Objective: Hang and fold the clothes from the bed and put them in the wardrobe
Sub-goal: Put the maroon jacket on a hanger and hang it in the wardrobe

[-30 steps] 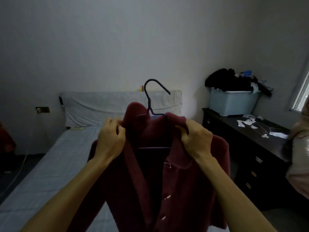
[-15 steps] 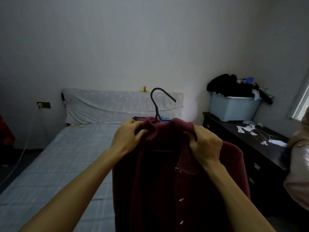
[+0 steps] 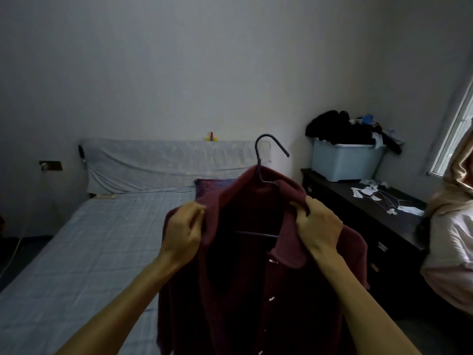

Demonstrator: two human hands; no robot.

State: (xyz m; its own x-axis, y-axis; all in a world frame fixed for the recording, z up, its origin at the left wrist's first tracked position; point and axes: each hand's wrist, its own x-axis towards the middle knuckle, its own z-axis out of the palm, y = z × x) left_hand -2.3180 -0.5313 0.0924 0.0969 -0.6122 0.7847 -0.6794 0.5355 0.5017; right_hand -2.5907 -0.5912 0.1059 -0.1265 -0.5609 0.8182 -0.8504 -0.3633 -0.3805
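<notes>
A maroon jacket (image 3: 258, 278) hangs on a dark hanger (image 3: 263, 170), held up above the bed (image 3: 76, 252). The left hand (image 3: 183, 234) pinches 1 lapel; the right hand (image 3: 317, 226) grips the collar. The cloth looks thick, soft and probably light, best carried by the hanger's hook.

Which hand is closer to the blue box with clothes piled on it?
The right hand. It grips the coat collar, nearer the blue box at upper right. The left hand grips the collar's far side.
</notes>
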